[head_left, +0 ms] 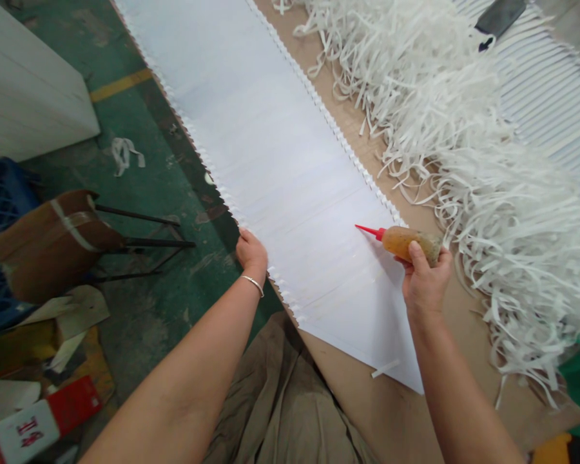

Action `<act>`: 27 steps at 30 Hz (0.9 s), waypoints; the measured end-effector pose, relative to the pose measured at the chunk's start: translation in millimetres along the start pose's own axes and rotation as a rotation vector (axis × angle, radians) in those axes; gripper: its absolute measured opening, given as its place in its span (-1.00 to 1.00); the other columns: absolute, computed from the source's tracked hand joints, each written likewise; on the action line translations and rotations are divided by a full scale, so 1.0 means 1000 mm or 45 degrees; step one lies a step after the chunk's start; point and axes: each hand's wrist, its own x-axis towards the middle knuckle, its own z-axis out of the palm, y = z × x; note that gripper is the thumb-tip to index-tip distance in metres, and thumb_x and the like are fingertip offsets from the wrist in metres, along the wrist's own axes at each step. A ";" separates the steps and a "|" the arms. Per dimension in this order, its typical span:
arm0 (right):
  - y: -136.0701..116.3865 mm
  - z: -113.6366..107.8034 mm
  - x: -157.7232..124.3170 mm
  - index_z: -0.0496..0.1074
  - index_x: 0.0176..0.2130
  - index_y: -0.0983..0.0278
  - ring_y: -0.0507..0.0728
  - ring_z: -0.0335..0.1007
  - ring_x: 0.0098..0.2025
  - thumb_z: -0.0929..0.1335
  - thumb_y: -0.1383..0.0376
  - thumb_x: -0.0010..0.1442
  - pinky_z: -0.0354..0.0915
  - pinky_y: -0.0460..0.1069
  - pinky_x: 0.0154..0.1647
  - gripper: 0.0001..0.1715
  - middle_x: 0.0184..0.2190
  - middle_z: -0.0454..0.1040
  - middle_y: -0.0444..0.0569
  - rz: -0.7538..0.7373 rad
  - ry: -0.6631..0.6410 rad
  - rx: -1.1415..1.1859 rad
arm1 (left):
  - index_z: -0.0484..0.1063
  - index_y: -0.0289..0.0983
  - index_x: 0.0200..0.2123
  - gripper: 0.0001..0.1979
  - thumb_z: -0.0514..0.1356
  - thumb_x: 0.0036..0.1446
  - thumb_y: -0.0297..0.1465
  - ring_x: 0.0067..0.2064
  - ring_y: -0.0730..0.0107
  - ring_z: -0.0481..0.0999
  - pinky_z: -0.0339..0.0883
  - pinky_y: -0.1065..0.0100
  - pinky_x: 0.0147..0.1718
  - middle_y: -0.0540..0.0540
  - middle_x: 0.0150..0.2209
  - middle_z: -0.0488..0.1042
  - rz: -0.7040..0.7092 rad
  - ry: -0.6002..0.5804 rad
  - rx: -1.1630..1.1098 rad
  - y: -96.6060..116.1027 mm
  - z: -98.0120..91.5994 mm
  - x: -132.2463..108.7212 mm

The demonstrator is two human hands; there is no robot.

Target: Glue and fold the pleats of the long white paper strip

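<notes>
A long white sheet [290, 154] with jagged, notched strips along both long sides lies on a brown cardboard-coloured surface. My right hand [424, 277] grips a squeeze bottle [406, 242] of amber liquid, tilted nearly flat above the sheet, its red pointed nozzle [370, 231] aimed left. At the sheet's left edge my left hand [252, 251] is closed, fingers curled; what they hold, if anything, is hidden. On the near end of the sheet is a small loose white strip [385, 368].
Heaped white paper strips [435, 116] line the right side, beside striped sheets [555, 109] bearing a dark flat object [501, 18]. On the green floor at left stand a brown-covered stool [53, 241], a blue crate [4, 187] and a red-and-white box [41, 419].
</notes>
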 end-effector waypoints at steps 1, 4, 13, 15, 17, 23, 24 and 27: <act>0.000 0.001 -0.007 0.25 0.01 0.14 0.10 0.53 -0.19 0.60 0.05 -0.06 0.53 -0.03 -0.43 -0.24 -0.04 0.46 -0.10 0.002 -0.008 -0.011 | 0.58 -0.40 -0.19 -0.30 -0.31 0.46 -0.19 0.00 -0.07 0.62 0.44 0.09 0.09 -0.47 -0.09 0.62 -0.001 -0.006 0.002 0.000 0.000 0.000; 0.000 0.004 -0.029 0.26 0.04 0.15 0.11 0.51 -0.17 0.59 0.04 -0.04 0.55 0.01 -0.35 -0.22 -0.04 0.46 -0.08 0.000 -0.033 -0.056 | 0.58 -0.40 -0.19 -0.29 -0.32 0.46 -0.18 0.01 -0.09 0.62 0.44 0.08 0.09 -0.48 -0.08 0.62 -0.001 -0.019 0.002 -0.002 0.001 0.001; 0.009 0.007 -0.091 0.24 0.17 0.22 0.15 0.49 -0.09 0.57 -0.01 0.01 0.48 0.11 -0.02 -0.12 -0.03 0.46 0.01 -0.043 -0.104 -0.353 | 0.58 -0.41 -0.14 -0.27 -0.32 0.47 -0.15 0.02 -0.08 0.62 0.43 0.09 0.09 -0.48 -0.06 0.61 0.011 -0.023 -0.035 -0.006 0.005 0.003; 0.008 0.011 -0.104 0.22 0.20 0.22 0.17 0.49 -0.05 0.55 -0.02 0.03 0.46 0.14 0.04 -0.10 0.00 0.44 0.04 -0.042 -0.151 -0.402 | 0.58 -0.41 -0.14 -0.27 -0.32 0.47 -0.15 0.02 -0.08 0.62 0.44 0.10 0.08 -0.48 -0.06 0.61 0.008 -0.029 -0.038 -0.006 0.004 0.002; 0.007 0.016 -0.117 0.20 0.23 0.21 0.21 0.47 0.00 0.54 -0.03 0.05 0.44 0.18 0.09 -0.08 0.04 0.42 0.06 -0.037 -0.201 -0.422 | 0.58 -0.41 -0.14 -0.27 -0.32 0.47 -0.13 0.01 -0.07 0.62 0.44 0.11 0.07 -0.47 -0.06 0.61 0.002 -0.032 -0.046 -0.005 0.003 0.001; 0.011 0.029 -0.150 0.24 0.22 0.14 0.26 0.39 0.13 0.55 0.01 0.05 0.37 0.24 0.21 -0.13 0.12 0.35 0.07 -0.083 -0.317 -0.448 | 0.58 -0.42 -0.08 -0.29 -0.30 0.48 -0.15 0.05 -0.06 0.61 0.42 0.12 0.11 -0.46 -0.02 0.61 0.006 -0.043 -0.049 -0.005 0.003 -0.001; 0.012 0.030 -0.154 0.25 0.22 0.14 0.26 0.39 0.14 0.55 0.03 0.05 0.37 0.25 0.22 -0.15 0.12 0.35 0.06 -0.118 -0.337 -0.470 | 0.57 -0.43 -0.07 -0.29 -0.30 0.48 -0.15 0.05 -0.06 0.61 0.41 0.12 0.11 -0.47 -0.02 0.60 0.007 -0.048 -0.050 -0.005 0.002 -0.001; 0.016 0.029 -0.161 0.26 0.22 0.13 0.28 0.41 0.15 0.55 0.08 0.06 0.37 0.27 0.23 -0.17 0.12 0.38 0.07 -0.278 -0.396 -0.516 | 0.57 -0.44 -0.06 -0.28 -0.31 0.48 -0.15 0.06 -0.07 0.61 0.42 0.12 0.11 -0.47 -0.02 0.61 0.006 -0.051 -0.055 -0.004 0.002 -0.001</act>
